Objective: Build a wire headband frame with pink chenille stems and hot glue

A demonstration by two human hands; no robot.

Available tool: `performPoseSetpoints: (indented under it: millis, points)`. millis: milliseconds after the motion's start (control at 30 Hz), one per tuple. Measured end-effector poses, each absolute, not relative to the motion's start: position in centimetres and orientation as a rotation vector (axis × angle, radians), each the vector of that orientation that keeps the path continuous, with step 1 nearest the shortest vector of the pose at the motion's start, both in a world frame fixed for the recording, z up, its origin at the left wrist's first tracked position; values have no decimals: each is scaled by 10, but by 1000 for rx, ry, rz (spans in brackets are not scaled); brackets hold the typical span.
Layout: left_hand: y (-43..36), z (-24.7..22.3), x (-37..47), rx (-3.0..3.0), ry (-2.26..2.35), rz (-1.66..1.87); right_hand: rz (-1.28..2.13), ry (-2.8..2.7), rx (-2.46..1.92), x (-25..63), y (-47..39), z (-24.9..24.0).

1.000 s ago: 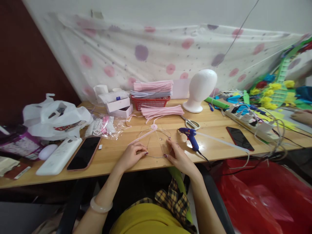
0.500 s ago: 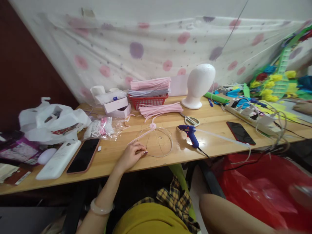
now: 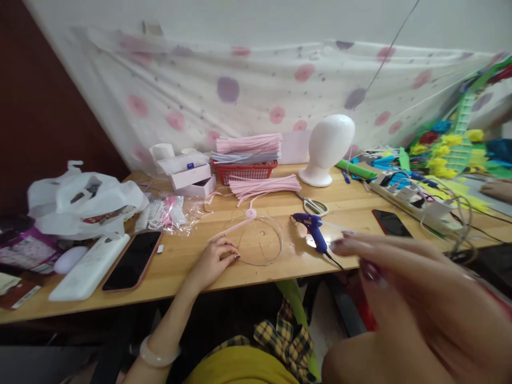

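My left hand [image 3: 214,261] rests on the table with thumb and fingertips pinched on the left edge of a thin wire ring [image 3: 282,242]. A pink strip with a round pink piece [image 3: 250,214] lies across the ring's top. My right hand [image 3: 416,298] is raised large and blurred at the lower right, its thumb and index tips slightly apart, with nothing visible between them. Left of it, on the table, lies a blue glue gun [image 3: 314,229]. Behind that are scissors [image 3: 314,205].
A white foam head [image 3: 330,144], a red basket [image 3: 246,172] and pink stems [image 3: 264,185] stand or lie at the back. Phones [image 3: 134,261], a plastic bag [image 3: 86,200] and a power strip [image 3: 416,200] flank the workspace. Another person's hand [image 3: 498,188] is far right.
My right hand has come up from low at the right into the foreground, hiding part of the table and the red bag. My left hand keeps its hold; the view has shifted slightly.
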State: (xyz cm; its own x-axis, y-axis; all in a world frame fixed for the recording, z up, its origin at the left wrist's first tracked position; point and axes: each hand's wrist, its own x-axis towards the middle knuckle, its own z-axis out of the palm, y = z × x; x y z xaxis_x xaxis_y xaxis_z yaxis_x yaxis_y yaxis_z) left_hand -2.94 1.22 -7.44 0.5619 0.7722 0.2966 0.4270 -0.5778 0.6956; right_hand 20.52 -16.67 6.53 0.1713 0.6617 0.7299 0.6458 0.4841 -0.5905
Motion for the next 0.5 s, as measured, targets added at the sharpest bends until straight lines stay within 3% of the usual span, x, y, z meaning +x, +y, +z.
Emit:
performPoseSetpoints:
  millis: [67, 300, 500]
  points:
    - [12, -74, -30, 2235, 966, 806, -79, -1313, -1253, 206, -130, 51]
    - [19, -72, -37, 2246, 1003, 827, 346, -1531, -1426, 225, -54, -50]
    - [30, -75, -51, 2259, 1138, 881, 464, -1549, -1421, 221, -53, -61]
